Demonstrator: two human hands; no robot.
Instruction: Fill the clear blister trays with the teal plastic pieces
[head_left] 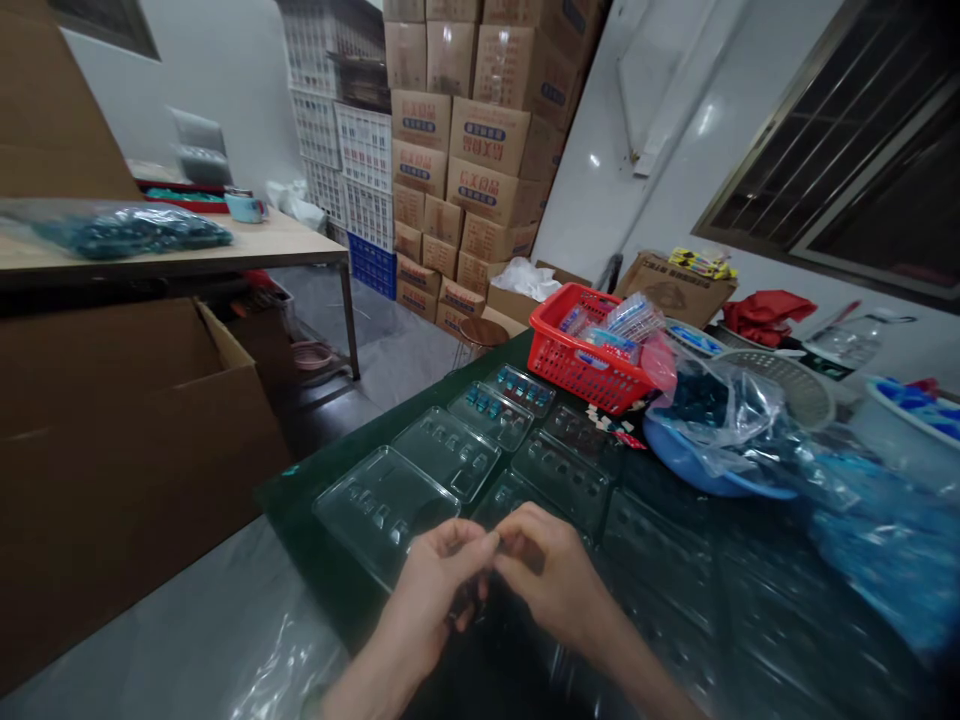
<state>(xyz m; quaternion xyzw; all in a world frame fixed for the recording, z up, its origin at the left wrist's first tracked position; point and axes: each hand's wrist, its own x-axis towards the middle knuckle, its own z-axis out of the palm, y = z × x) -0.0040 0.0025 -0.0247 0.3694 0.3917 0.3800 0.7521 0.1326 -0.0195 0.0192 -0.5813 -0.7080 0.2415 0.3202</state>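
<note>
Two bare hands, left hand (431, 590) and right hand (555, 575), meet over a dark green worktop (300, 522), fingers bent in narrow with the tips nearly together. Can't tell if they've got anything between them, it's too small and blurry there.

The clear plastic tray (409, 483) closest to the left hand lies flat, its near corner reaching toward that hand. It's one of a line of trays heading off up and right to a red plastic basket (581, 377). The next tray (442, 450) is clearly oblong: long axis goes upper left to lower right, so across the line, with its moulded pockets running the same way. Farther along, two trays hold rows of small blue pieces (487, 402), lined up along that axis too.
</note>
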